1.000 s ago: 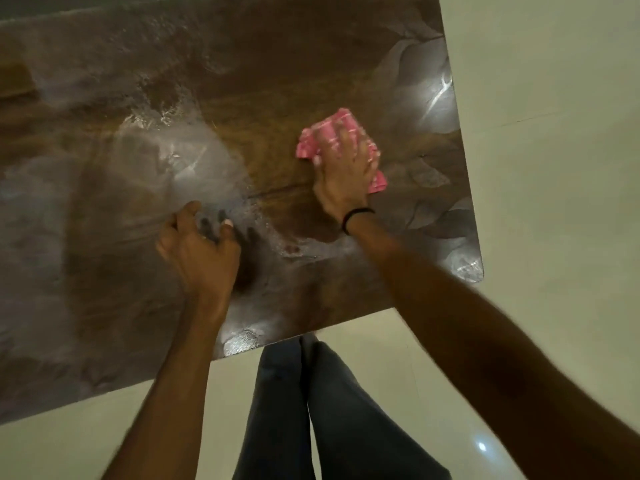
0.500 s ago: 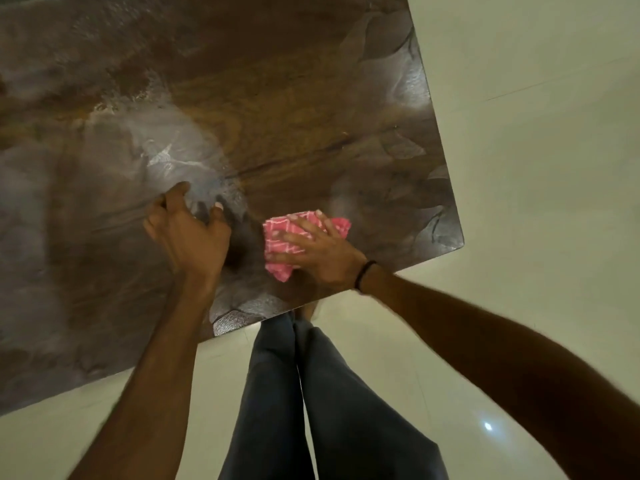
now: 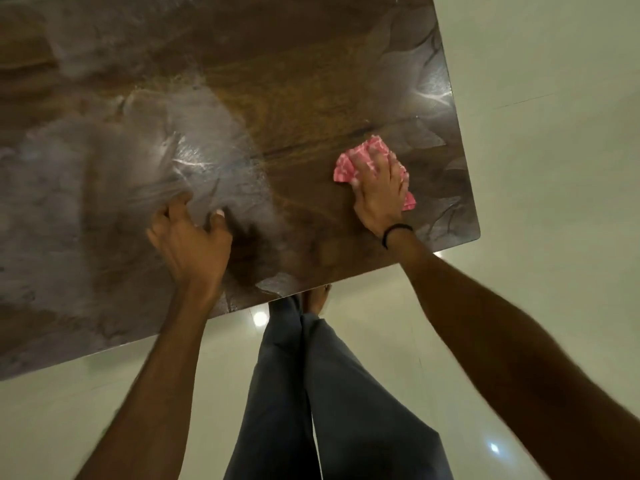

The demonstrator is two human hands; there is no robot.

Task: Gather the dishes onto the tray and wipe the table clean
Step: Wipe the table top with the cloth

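A glossy dark brown table (image 3: 294, 81) fills the upper left of the head view. My right hand (image 3: 379, 194) presses a pink patterned cloth (image 3: 353, 159) flat on the table near its right corner. A black band sits on that wrist. My left hand (image 3: 188, 240) rests on the table near the front edge, fingers spread, holding nothing. No dishes or tray are in view.
Wet streaks and a pale sheen (image 3: 194, 147) cover the table's left and middle. The table's near right corner (image 3: 474, 233) is rounded. Pale glossy floor (image 3: 554, 168) lies to the right and below. My legs in grey trousers (image 3: 311, 393) stand by the front edge.
My right hand has slid the cloth from near the front edge, beside my left hand, away to the right toward the corner. The left hand stays planted.
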